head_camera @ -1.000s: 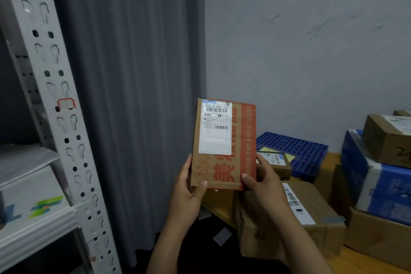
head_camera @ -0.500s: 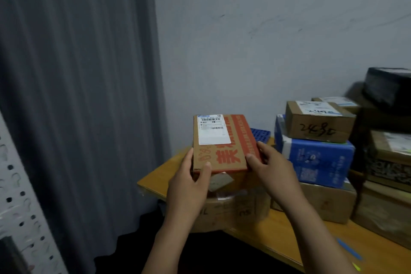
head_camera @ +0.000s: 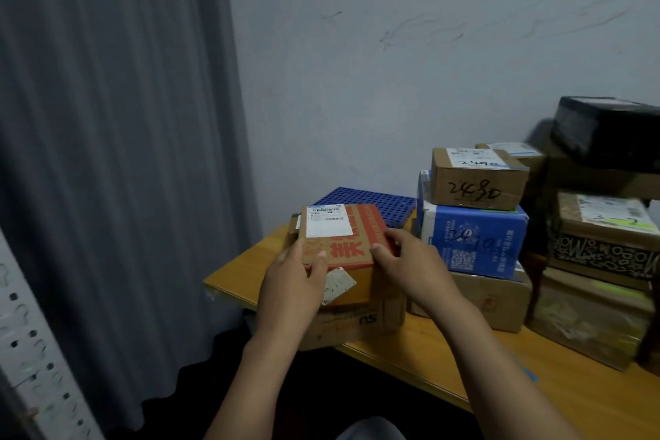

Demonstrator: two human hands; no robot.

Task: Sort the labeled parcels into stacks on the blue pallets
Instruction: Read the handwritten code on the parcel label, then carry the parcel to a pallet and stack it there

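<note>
- Both my forearms reached out from the bottom of the view, bare, over the dark floor.
- My left hand (head_camera: 296,282) gripped the near left corner of the flat parcel (head_camera: 343,236), thumb pressed on top, the other fingers tucked out of sight beneath.
- My right hand (head_camera: 410,264) held the near right corner, thumb on the top face and fingers curled along the orange edge.
- The flat parcel lay almost level between my hands, brown card with orange print and a white shipping label (head_camera: 326,221) at its far left.
- It sat right over a brown carton (head_camera: 368,311); whether it was resting on it or just above, I couldn't tell.
- A small pale tag (head_camera: 337,284) showed just under the parcel's near edge, against the carton's front.
- The carton stood at the corner of a wooden platform (head_camera: 464,361).
- Just behind the parcel lay the blue pallet (head_camera: 371,204), its grid top bare where I could see it.
- To the right, a blue box (head_camera: 471,243) sat on a brown one, with a small brown box (head_camera: 478,182) marked in black pen on top.
- Further right, a patterned box (head_camera: 603,246) was stacked under a black parcel (head_camera: 607,132).
- Grey curtain (head_camera: 125,154) hung on the left, scuffed wall (head_camera: 410,64) at the back.
</note>
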